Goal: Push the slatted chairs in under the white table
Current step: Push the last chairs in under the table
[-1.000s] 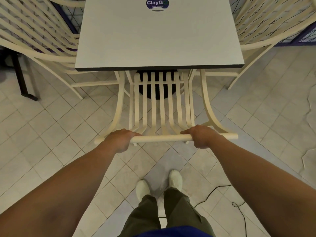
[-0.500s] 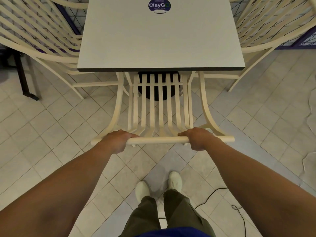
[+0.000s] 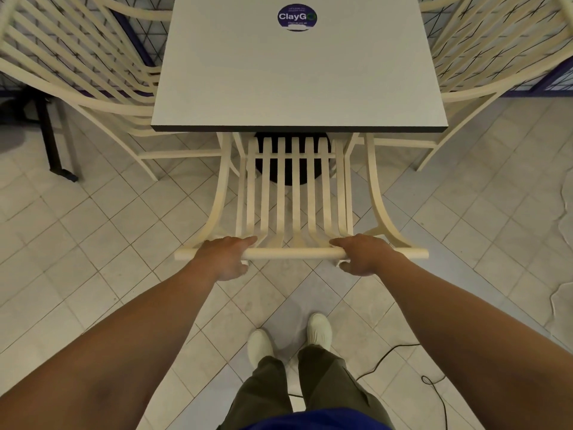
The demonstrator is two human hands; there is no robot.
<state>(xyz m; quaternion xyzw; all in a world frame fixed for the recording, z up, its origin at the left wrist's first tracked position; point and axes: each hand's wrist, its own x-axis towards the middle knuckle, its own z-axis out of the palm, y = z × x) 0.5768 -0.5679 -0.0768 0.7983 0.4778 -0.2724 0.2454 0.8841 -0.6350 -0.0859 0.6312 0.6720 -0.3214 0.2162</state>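
Observation:
A cream slatted chair [image 3: 294, 193] stands in front of me, its seat tucked under the near edge of the white table [image 3: 297, 76]. My left hand [image 3: 224, 254] grips the chair's top rail [image 3: 294, 252] near its left end, thumb under the rail. My right hand [image 3: 361, 254] grips the same rail toward its right end. Two more cream slatted chairs stand at the table's sides, the left chair [image 3: 77, 66] and the right chair [image 3: 490, 54], both angled toward the table.
A round dark sticker [image 3: 297, 16] sits on the tabletop. The table's black base [image 3: 293, 159] shows through the slats. A black stand leg [image 3: 55, 141] is at the left. A black cable [image 3: 412, 364] lies on the tiled floor by my feet [image 3: 288, 339].
The chair has slid a little further forward under the table, with both hands staying on its top rail.

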